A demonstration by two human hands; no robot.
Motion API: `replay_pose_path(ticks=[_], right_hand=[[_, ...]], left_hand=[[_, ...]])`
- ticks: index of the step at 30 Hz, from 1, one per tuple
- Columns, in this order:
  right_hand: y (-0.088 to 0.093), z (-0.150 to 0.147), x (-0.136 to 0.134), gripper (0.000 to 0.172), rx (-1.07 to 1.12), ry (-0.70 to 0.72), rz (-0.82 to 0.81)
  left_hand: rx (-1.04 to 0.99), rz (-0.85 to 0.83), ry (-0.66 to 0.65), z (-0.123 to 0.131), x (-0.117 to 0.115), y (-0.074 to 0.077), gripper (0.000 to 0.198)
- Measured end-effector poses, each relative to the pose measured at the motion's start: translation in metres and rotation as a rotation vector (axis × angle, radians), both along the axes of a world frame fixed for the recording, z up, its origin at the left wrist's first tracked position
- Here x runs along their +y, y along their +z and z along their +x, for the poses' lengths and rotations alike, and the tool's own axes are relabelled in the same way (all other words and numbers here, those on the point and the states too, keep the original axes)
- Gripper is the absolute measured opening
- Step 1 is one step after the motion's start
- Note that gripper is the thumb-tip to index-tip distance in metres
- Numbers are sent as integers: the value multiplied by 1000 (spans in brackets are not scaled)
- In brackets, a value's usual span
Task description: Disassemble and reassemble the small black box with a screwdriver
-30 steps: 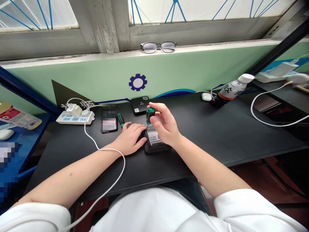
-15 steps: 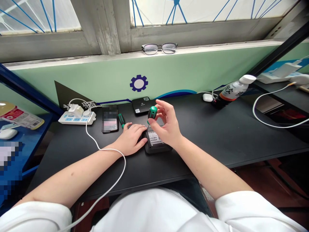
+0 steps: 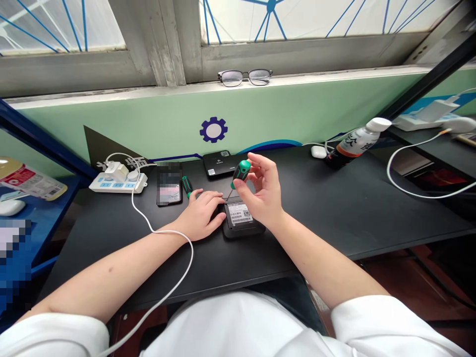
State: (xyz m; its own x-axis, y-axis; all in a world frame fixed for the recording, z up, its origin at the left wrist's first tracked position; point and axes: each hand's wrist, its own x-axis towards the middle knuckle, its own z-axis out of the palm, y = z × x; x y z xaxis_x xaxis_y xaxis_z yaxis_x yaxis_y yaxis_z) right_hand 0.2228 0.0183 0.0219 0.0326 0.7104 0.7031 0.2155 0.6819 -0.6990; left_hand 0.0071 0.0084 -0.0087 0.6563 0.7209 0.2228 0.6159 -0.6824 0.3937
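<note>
In my right hand [image 3: 266,196] is a small screwdriver [image 3: 241,171] with a green and black handle, pinched between thumb and fingers. Its thin shaft slants down to the left, with the tip at the upper left corner of a black boxy device [image 3: 243,232]. A white printed label [image 3: 239,213] covers part of the device's top face. My left hand [image 3: 203,213] grips the device's left edge, thumb and fingertips against it. Just beyond my left fingers lies a second green and black screwdriver [image 3: 186,186].
A phone [image 3: 169,184] and a white power strip [image 3: 118,182] lie left; a white cable [image 3: 191,258] crosses my left forearm. Behind the device is a flat black box [image 3: 219,163]. A bottle [image 3: 357,141] and white earbud case [image 3: 318,151] stand right. Glasses [image 3: 245,78] rest on the sill.
My right hand has shifted slightly right, and the screwdriver leans further right, its tip still near the device's corner. More of the label shows. My left hand stays in place.
</note>
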Motion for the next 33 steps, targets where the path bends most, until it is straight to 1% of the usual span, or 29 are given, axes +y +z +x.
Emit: replay_pose_path(ticks=[2,3,6,8,10,12,14,17,19,20,21,22,24,25,26,27,29,30,33], right_hand=[[1,0,0,47,32,-11,8],[1,1,0,47,45,-18,6],[2,0,0,46,75,-29,-3],[1,0,0,45,95,-12,0],[1,0,0,45,109,-7,3],[1,2,1,46,112,-22,-4],[2,4,2,47,123,-31,-7],[2,8,4,46,147,-28,5],[3,9,5,47,144,-42,18],[3,9,5,47,135,-52,23],[3,9,5,48,123,-62,26],[3,9,5,48,111,-71,29],[3,10,4,48,90,-87,42],[3,10,4,47,82,-92,53],[3,11,4,46,74,-95,64],[3,11,3,44,68,-94,74],[4,11,2,39,59,-76,88],[4,10,2,38,57,-62,92],[4,8,0,38,42,-20,90]], left_hand=[[-21,35,-35,-2,0,-1,31],[-20,49,-61,-2,0,-1,32],[4,59,-120,-3,0,-1,47],[8,50,-125,-3,0,-2,53],[6,52,-113,-3,0,-2,51],[5,66,-50,-1,1,-3,47],[12,86,69,0,1,-5,44],[36,127,258,2,2,-9,46],[45,172,315,2,3,-12,49],[39,195,305,2,3,-12,49],[29,210,257,1,3,-12,48],[19,217,170,0,3,-11,46],[10,207,-61,-2,2,-8,45],[13,195,-166,-2,2,-6,49],[20,184,-241,-3,1,-5,56],[25,179,-280,-3,1,-4,66],[35,179,-287,-3,0,-3,80],[42,180,-277,-3,0,-4,82],[67,165,-224,-2,1,-8,79]])
